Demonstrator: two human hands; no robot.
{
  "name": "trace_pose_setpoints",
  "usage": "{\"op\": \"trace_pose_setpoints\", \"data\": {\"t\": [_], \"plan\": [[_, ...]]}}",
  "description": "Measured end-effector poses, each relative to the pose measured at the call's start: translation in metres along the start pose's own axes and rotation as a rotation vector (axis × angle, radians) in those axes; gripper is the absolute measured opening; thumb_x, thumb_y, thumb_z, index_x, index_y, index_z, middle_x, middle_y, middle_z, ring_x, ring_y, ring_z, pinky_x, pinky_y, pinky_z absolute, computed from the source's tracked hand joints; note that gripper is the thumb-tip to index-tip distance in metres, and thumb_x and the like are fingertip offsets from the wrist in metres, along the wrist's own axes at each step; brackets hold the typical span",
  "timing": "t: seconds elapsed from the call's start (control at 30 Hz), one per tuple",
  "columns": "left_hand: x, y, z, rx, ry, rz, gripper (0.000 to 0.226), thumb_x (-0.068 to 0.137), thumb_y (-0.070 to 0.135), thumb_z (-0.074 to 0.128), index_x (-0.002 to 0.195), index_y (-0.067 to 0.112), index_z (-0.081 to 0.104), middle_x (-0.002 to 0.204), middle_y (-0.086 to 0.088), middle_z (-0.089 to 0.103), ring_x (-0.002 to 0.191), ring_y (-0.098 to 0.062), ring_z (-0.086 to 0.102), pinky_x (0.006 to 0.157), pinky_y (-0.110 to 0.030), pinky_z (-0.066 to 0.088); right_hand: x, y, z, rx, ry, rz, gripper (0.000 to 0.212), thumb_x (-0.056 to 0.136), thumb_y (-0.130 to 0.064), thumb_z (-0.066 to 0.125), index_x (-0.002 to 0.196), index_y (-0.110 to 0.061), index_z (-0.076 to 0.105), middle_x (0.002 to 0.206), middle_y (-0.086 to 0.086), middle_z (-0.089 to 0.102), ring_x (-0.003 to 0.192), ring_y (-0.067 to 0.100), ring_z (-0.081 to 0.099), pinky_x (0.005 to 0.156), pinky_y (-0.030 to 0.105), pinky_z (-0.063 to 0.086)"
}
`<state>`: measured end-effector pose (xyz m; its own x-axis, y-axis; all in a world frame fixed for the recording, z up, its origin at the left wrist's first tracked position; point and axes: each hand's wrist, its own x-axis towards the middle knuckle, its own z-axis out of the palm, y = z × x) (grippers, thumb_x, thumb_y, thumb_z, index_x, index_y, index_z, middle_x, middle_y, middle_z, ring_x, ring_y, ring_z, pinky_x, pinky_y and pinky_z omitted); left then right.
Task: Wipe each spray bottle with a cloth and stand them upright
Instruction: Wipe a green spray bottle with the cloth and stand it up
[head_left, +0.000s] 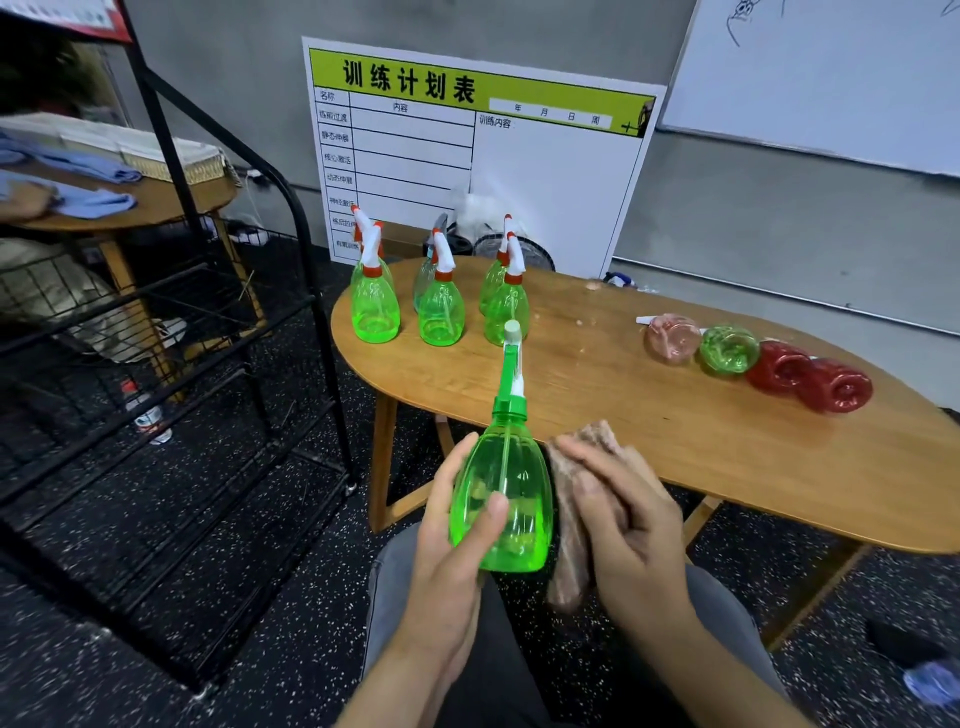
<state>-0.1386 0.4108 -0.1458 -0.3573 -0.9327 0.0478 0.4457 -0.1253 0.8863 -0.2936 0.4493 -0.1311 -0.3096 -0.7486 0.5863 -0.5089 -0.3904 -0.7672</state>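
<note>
My left hand (457, 525) grips a clear green spray bottle (506, 483) with a green and white nozzle, held over my lap and pointing away from me. My right hand (623, 519) holds a pinkish-brown cloth (571, 540) against the bottle's right side. Several green bottles with red and white nozzles (440, 306) stand upright at the far left end of the wooden table (649, 447). On the right of the table lie a pink bottle (671, 338), a green bottle (728, 349) and two red bottles (810, 379) on their sides, in a row.
A black metal rack (218, 322) stands on the left, close to the table's end. A white planning board (478, 156) leans on the wall behind the table. A second round table (156, 202) with blue cloths sits at the far left.
</note>
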Motion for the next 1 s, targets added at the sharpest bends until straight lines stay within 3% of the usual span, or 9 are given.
{"op": "trace_pose_setpoints", "data": {"t": [0.1, 0.23, 0.3, 0.43, 0.53, 0.73, 0.8, 0.9, 1.0], "plan": [[0.000, 0.000, 0.001, -0.048, -0.019, -0.018, 0.064, 0.088, 0.041, 0.074, 0.148, 0.038, 0.054, 0.142, -0.002, 0.068, 0.133, -0.028, 0.064, 0.107, -0.048, 0.049, 0.002, -0.001, 0.000, 0.076, 0.041, 0.140, 0.029, 0.100, -0.022, 0.057, 0.121, -0.030, 0.075, 0.112, -0.006, 0.070, 0.111, 0.018, 0.066, 0.096, 0.032, 0.053], [-0.001, 0.004, 0.004, -0.087, -0.041, -0.050, 0.058, 0.093, 0.038, 0.072, 0.148, 0.039, 0.053, 0.137, -0.002, 0.071, 0.129, -0.024, 0.067, 0.104, -0.045, 0.052, 0.001, -0.001, 0.001, 0.078, 0.020, 0.155, 0.025, 0.100, -0.036, 0.058, 0.121, -0.036, 0.072, 0.123, -0.010, 0.071, 0.124, 0.018, 0.063, 0.109, 0.040, 0.047], [-0.002, 0.004, 0.007, -0.083, -0.056, -0.055, 0.054, 0.095, 0.034, 0.060, 0.149, 0.037, 0.052, 0.136, 0.000, 0.072, 0.128, -0.022, 0.068, 0.101, -0.039, 0.057, 0.003, -0.001, 0.002, 0.108, 0.023, 0.164, 0.025, 0.101, -0.032, 0.058, 0.123, -0.037, 0.070, 0.127, -0.009, 0.070, 0.126, 0.017, 0.062, 0.109, 0.037, 0.047], [-0.003, -0.001, 0.008, -0.057, -0.072, -0.049, 0.054, 0.098, 0.032, 0.047, 0.152, 0.036, 0.048, 0.137, 0.006, 0.071, 0.128, -0.015, 0.067, 0.094, -0.029, 0.059, 0.010, -0.001, -0.002, 0.027, -0.035, 0.085, 0.031, 0.101, -0.024, 0.057, 0.128, -0.031, 0.073, 0.113, -0.005, 0.070, 0.112, 0.016, 0.065, 0.095, 0.024, 0.049], [-0.002, -0.001, 0.009, -0.034, -0.066, -0.029, 0.052, 0.101, 0.032, 0.043, 0.152, 0.036, 0.048, 0.140, 0.009, 0.069, 0.132, -0.013, 0.064, 0.103, -0.033, 0.055, 0.024, -0.004, -0.007, -0.040, -0.083, 0.007, 0.031, 0.104, -0.026, 0.058, 0.132, -0.027, 0.071, 0.103, -0.002, 0.063, 0.096, 0.017, 0.062, 0.083, 0.025, 0.050], [-0.001, 0.001, 0.008, -0.090, -0.061, -0.037, 0.052, 0.101, 0.030, 0.042, 0.152, 0.030, 0.049, 0.145, 0.005, 0.066, 0.136, -0.015, 0.061, 0.112, -0.035, 0.051, 0.040, -0.005, 0.003, -0.388, -0.201, -0.200, 0.032, 0.105, -0.042, 0.052, 0.130, -0.037, 0.071, 0.093, -0.008, 0.052, 0.073, 0.010, 0.056, 0.057, 0.031, 0.050], [-0.002, 0.001, 0.006, -0.091, -0.049, -0.048, 0.052, 0.100, 0.031, 0.043, 0.151, 0.032, 0.050, 0.143, 0.003, 0.067, 0.135, -0.018, 0.063, 0.110, -0.041, 0.053, 0.030, -0.002, 0.005, -0.420, -0.223, -0.318, 0.031, 0.106, -0.040, 0.052, 0.128, -0.034, 0.073, 0.092, -0.008, 0.049, 0.067, 0.004, 0.049, 0.053, 0.025, 0.047], [-0.001, 0.001, 0.004, -0.095, -0.028, -0.069, 0.051, 0.099, 0.034, 0.042, 0.149, 0.034, 0.052, 0.138, -0.005, 0.071, 0.128, -0.023, 0.067, 0.098, -0.034, 0.059, 0.011, 0.001, -0.001, -0.499, -0.368, -0.622, 0.028, 0.103, -0.036, 0.059, 0.125, -0.032, 0.075, 0.091, -0.005, 0.055, 0.070, 0.005, 0.047, 0.053, 0.023, 0.047], [0.000, 0.001, 0.002, -0.108, -0.026, -0.066, 0.049, 0.102, 0.036, 0.040, 0.150, 0.035, 0.052, 0.141, -0.006, 0.068, 0.129, -0.028, 0.067, 0.102, -0.039, 0.057, 0.001, 0.001, -0.007, -0.575, -0.538, -0.836, 0.027, 0.097, -0.030, 0.067, 0.124, -0.029, 0.074, 0.085, -0.002, 0.058, 0.070, 0.011, 0.049, 0.052, 0.026, 0.045]]}}
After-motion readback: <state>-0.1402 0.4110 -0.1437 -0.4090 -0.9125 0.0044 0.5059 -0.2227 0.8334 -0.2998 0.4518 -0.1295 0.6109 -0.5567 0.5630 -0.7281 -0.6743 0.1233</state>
